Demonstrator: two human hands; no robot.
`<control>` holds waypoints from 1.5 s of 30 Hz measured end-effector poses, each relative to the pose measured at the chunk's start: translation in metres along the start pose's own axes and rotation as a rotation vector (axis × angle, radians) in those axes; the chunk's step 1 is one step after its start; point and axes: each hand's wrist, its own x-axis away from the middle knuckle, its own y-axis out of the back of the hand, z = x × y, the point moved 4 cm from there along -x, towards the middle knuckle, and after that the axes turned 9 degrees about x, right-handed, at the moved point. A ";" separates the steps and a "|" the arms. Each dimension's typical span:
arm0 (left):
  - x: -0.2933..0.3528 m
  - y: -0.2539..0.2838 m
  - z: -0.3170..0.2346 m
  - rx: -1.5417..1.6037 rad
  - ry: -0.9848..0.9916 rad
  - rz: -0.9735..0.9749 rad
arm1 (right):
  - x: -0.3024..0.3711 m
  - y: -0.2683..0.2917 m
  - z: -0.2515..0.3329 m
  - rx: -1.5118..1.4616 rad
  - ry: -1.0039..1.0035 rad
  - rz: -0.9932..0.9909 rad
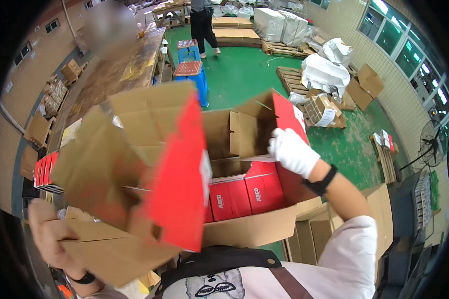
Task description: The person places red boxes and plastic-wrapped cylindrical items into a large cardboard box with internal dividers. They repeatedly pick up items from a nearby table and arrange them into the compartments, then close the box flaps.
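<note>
Closest to the cam is an open box (179, 189), red outside, brown inside, motion-blurred and tilted over the left part of a carton (254, 232). My left hand (50, 234), blurry too, has fingers bent around its lower left flap. Gloved right hand (293, 152) is pinching the near edge of a second box (289, 115). Red packs (265, 195) sit inside the carton.

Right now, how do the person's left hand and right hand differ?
The left hand looks bare; the right hand wears a white glove. The left hand is blurred, beside a brown cardboard flap; the right hand is sharper, gripping a red-sided box. Both wear dark wristbands.
</note>
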 end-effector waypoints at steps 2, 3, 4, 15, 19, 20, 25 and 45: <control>0.014 -0.046 -0.003 0.147 0.017 0.127 | 0.004 -0.017 0.012 0.094 -0.050 0.055; 0.013 -0.066 -0.015 0.224 0.035 0.131 | 0.007 -0.019 0.012 -0.104 -0.073 0.054; 0.006 -0.073 -0.030 0.260 0.051 0.139 | 0.007 -0.019 0.012 -0.264 -0.106 0.009; 0.010 -0.149 -0.094 0.365 -0.121 0.283 | 0.066 -0.086 0.003 -0.365 -0.531 0.035; -0.008 -0.202 -0.128 0.567 -0.117 0.254 | 0.130 0.007 -0.010 -0.948 -1.128 -0.115; -0.013 -0.216 -0.139 0.636 -0.122 0.243 | 0.172 0.005 -0.006 -0.991 -1.282 -0.134; 0.006 -0.316 -0.165 0.597 -0.062 0.200 | 0.235 0.050 0.058 -1.310 -1.565 -0.391; 0.118 -0.388 -0.183 0.665 -0.058 0.483 | 0.182 -0.088 0.206 -0.787 -1.352 0.506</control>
